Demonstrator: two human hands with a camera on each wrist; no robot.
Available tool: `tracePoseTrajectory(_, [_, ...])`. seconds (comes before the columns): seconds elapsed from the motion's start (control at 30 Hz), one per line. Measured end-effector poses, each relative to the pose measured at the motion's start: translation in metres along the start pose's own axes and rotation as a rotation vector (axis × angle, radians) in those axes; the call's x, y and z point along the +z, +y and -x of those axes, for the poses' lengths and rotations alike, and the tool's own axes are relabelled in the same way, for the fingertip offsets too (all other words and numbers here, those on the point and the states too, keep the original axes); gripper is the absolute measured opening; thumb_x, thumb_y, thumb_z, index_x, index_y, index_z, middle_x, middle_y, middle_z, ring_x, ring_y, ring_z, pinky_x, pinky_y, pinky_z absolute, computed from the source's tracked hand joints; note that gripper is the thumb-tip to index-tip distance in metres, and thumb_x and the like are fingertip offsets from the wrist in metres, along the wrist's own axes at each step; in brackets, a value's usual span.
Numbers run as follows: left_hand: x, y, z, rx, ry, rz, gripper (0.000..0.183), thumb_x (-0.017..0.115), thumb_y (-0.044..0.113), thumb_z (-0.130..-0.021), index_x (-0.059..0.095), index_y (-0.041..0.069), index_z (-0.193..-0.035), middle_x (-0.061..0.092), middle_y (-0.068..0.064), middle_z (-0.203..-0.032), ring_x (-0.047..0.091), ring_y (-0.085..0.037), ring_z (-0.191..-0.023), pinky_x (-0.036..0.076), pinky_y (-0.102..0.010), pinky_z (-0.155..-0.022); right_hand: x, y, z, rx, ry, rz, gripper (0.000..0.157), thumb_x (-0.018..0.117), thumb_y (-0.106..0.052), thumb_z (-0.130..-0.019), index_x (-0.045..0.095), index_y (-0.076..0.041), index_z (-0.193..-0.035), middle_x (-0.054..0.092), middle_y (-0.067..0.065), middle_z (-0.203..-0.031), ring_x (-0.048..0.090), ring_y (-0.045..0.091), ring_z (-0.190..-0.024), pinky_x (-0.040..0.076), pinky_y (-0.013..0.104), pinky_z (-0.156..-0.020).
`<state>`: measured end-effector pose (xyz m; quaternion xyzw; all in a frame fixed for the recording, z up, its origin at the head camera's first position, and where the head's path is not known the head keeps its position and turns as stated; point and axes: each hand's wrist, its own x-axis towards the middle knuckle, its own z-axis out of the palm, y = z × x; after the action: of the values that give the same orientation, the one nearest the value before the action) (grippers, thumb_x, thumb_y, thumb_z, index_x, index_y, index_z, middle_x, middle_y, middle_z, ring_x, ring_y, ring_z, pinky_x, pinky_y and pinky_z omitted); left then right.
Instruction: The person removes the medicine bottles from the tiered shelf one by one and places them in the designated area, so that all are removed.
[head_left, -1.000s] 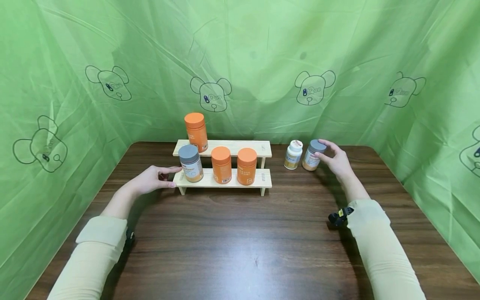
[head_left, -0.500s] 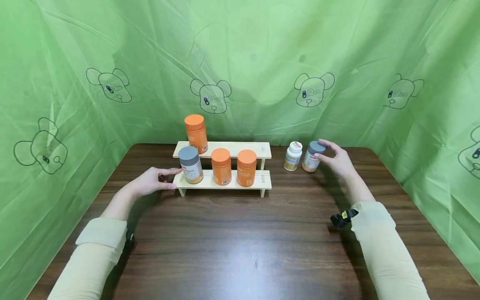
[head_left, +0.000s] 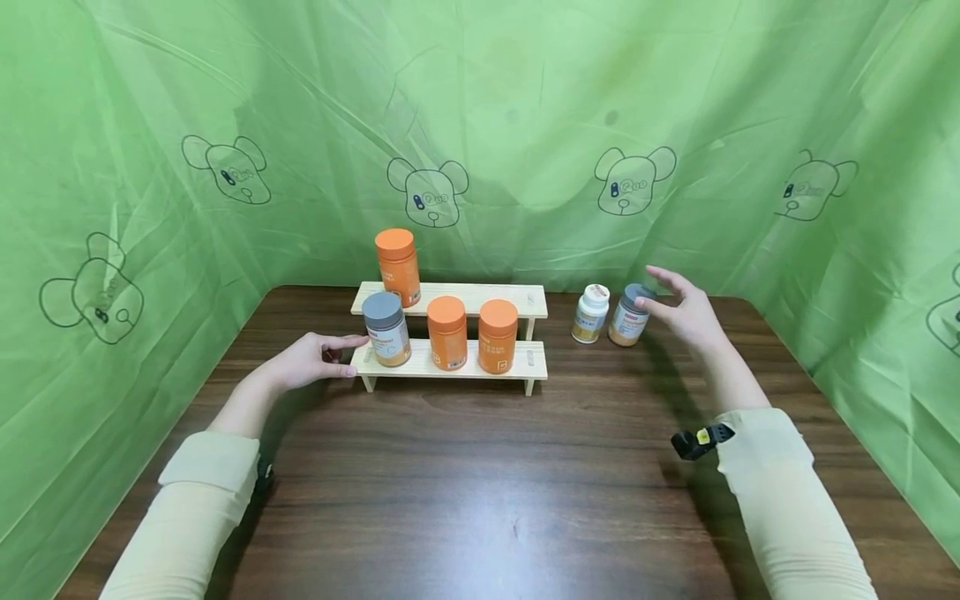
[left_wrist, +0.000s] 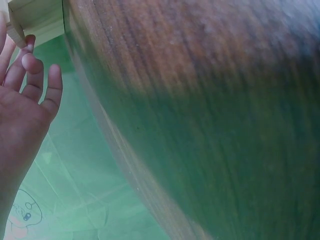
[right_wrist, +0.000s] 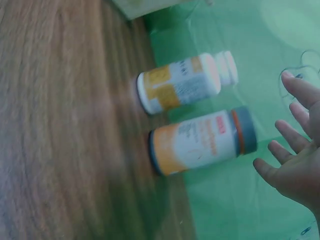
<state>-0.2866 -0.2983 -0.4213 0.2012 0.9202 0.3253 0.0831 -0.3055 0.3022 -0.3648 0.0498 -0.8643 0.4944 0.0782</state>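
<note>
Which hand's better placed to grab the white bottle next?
Likely the right hand: it is open, with the gray-lidded jar between it and the white bottle. The left hand grips the lower wooden shelf, farther away.

The head view is bright, with shine on the table [head_left: 465, 467] at six o'clock, shadows at four and eight. Wrist views are dimmer (and blurry too).

Bottle [head_left: 590, 317] between rack [head_left: 530, 358] and rightmost jar [head_left: 627, 323]
</note>
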Motion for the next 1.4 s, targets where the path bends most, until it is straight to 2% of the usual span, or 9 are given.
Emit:
tracePoseTrajectory(0.1, [0.0,0.0,0.0,0.014,0.004,-0.008,0.064,0.075,0.04,-0.078,0.054,0.019,-0.135,0.066,-0.009,-0.113,0.048,-0.015,-0.075,0.041,-0.027,-0.065,0.0,-0.011,0.002,0.002,-0.01,-0.025,0.068,0.071,-0.031,-0.085,0.04,-0.02,-0.144,0.034,0.006,-0.151,0.03,0.028,-0.137,0.026,0.052,-0.107])
tracePoseTrajectory(0.23, [0.0,0.001,0.0,0.012,0.005,-0.004,0.063,0.075,0.039,-0.078,0.054,0.019,-0.135,0.058,-0.008,-0.129,0.048,-0.015,-0.075,0.042,-0.026,-0.065,0.002,-0.025,0.004,-0.017,-0.023,-0.071,0.068,0.07,-0.031,-0.086,0.039,-0.017,-0.145,0.034,0.004,-0.151,0.03,0.025,-0.138,0.025,0.05,-0.108])
tracePoseTrajectory(0.43, [0.0,0.001,-0.001,0.015,-0.004,0.005,0.062,0.075,0.038,-0.079,0.055,0.019,-0.135,0.059,-0.006,-0.129,0.047,-0.016,-0.075,0.041,-0.026,-0.065,0.005,-0.043,0.005,-0.06,-0.034,-0.149,0.064,0.07,-0.026,-0.086,0.042,-0.02,-0.143,0.038,0.001,-0.148,0.028,0.019,-0.139,0.015,0.049,-0.112])
tracePoseTrajectory(0.6, [0.0,0.001,-0.001,0.01,-0.006,0.004,0.062,0.075,0.038,-0.079,0.055,0.019,-0.135,0.058,-0.006,-0.13,0.047,-0.017,-0.075,0.041,-0.026,-0.066,0.008,-0.062,0.007,-0.072,-0.038,-0.182,0.063,0.07,-0.026,-0.086,0.043,-0.021,-0.142,0.04,-0.001,-0.148,0.028,0.017,-0.139,0.016,0.049,-0.113])
tracePoseTrajectory(0.8, [-0.001,0.001,0.0,0.008,0.002,-0.007,0.063,0.075,0.038,-0.078,0.055,0.02,-0.135,0.063,-0.007,-0.121,0.047,-0.016,-0.072,0.041,-0.027,-0.063,0.014,-0.084,0.009,-0.097,-0.04,-0.215,0.063,0.07,-0.023,-0.086,0.042,-0.017,-0.143,0.039,0.0,-0.148,0.03,0.018,-0.138,0.017,0.046,-0.113])
tracePoseTrajectory(1.03, [0.0,0.0,-0.001,0.004,-0.008,-0.008,0.064,0.075,0.04,-0.078,0.054,0.021,-0.135,0.066,-0.007,-0.102,0.047,-0.016,-0.072,0.041,-0.027,-0.063,0.021,-0.105,0.011,-0.125,-0.027,-0.261,0.061,0.071,-0.02,-0.085,0.045,-0.018,-0.141,0.042,-0.002,-0.146,0.033,0.016,-0.136,0.02,0.043,-0.113])
tracePoseTrajectory(1.17, [-0.001,0.002,-0.001,0.011,-0.011,-0.008,0.062,0.075,0.034,-0.08,0.054,0.017,-0.136,0.063,-0.008,-0.119,0.046,-0.016,-0.073,0.04,-0.027,-0.063,0.025,-0.12,0.012,-0.145,-0.027,-0.299,0.06,0.071,-0.017,-0.085,0.046,-0.017,-0.14,0.044,-0.001,-0.145,0.035,0.017,-0.136,0.02,0.043,-0.113])
tracePoseTrajectory(1.27, [-0.001,0.003,-0.001,0.01,-0.013,-0.004,0.062,0.075,0.033,-0.08,0.054,0.017,-0.135,0.058,-0.007,-0.129,0.047,-0.017,-0.075,0.041,-0.027,-0.065,0.029,-0.131,0.012,-0.158,-0.036,-0.321,0.06,0.071,-0.016,-0.085,0.046,-0.017,-0.14,0.043,-0.001,-0.145,0.034,0.016,-0.136,0.015,0.045,-0.114])
tracePoseTrajectory(1.4, [-0.001,0.002,-0.001,0.011,-0.013,0.0,0.062,0.075,0.036,-0.079,0.054,0.019,-0.135,0.059,-0.007,-0.128,0.047,-0.017,-0.074,0.041,-0.026,-0.065,0.034,-0.144,0.011,-0.183,-0.049,-0.338,0.059,0.071,-0.016,-0.085,0.047,-0.017,-0.139,0.045,-0.002,-0.144,0.035,0.015,-0.135,0.012,0.048,-0.114])
